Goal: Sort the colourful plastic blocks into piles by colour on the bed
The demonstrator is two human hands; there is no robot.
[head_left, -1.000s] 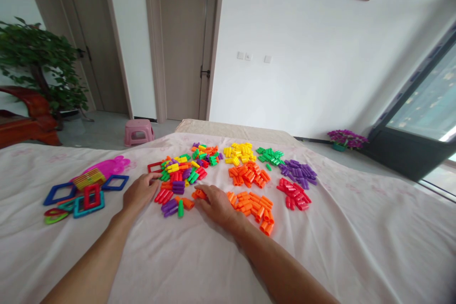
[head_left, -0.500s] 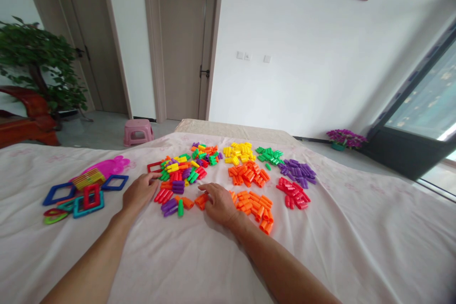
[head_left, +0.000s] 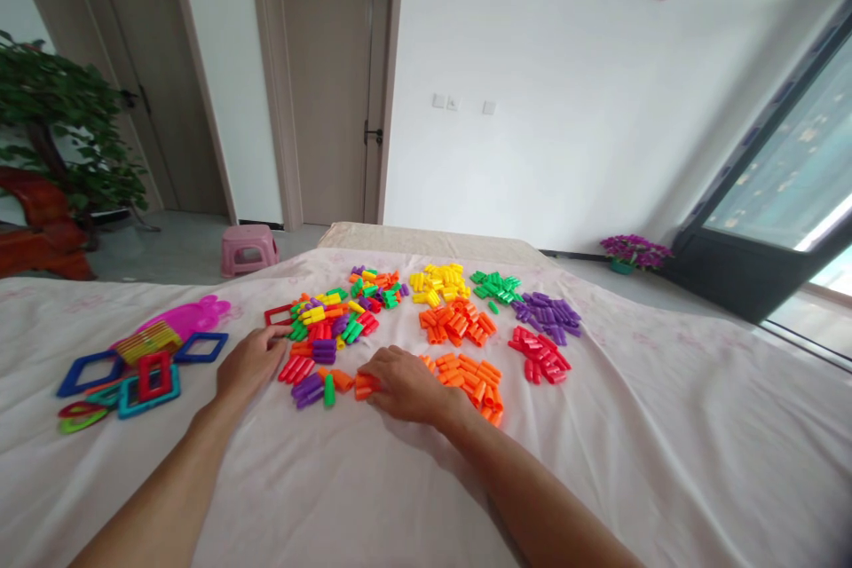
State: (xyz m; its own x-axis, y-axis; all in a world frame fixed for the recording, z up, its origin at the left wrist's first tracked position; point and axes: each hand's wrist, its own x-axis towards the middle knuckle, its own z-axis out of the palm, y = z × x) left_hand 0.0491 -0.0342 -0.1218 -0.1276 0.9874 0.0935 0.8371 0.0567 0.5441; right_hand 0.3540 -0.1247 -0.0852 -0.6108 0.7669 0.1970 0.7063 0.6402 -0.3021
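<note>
My right hand [head_left: 403, 383] rests palm-down in front of the piles, its fingers closed over an orange plastic block [head_left: 366, 385] with a tube-like shape. Beside that block lie another orange piece [head_left: 342, 380], a green piece [head_left: 329, 390] and a purple block [head_left: 308, 390]. At the left edge of the mixed-colour pile [head_left: 326, 319], my left hand [head_left: 251, 362] lies with fingers stretched out, nearest to a red square frame [head_left: 278, 314]; it holds nothing that I can see. An orange pile [head_left: 469, 377] is partly hidden behind my right wrist.
Sorted piles stand beyond and to the right: yellow [head_left: 439, 284], green [head_left: 497, 287], orange [head_left: 458, 322], purple [head_left: 547, 316] and red [head_left: 540, 355]. On the left lie a pink plastic piece [head_left: 193, 318] and coloured frames [head_left: 150, 389]. A pale cloth [head_left: 632, 461] covers the table.
My right hand has come down over the orange block, fingers closing on it and shifting it slightly. My left hand stays beside the mixed pile. The whole view has shifted a little.
</note>
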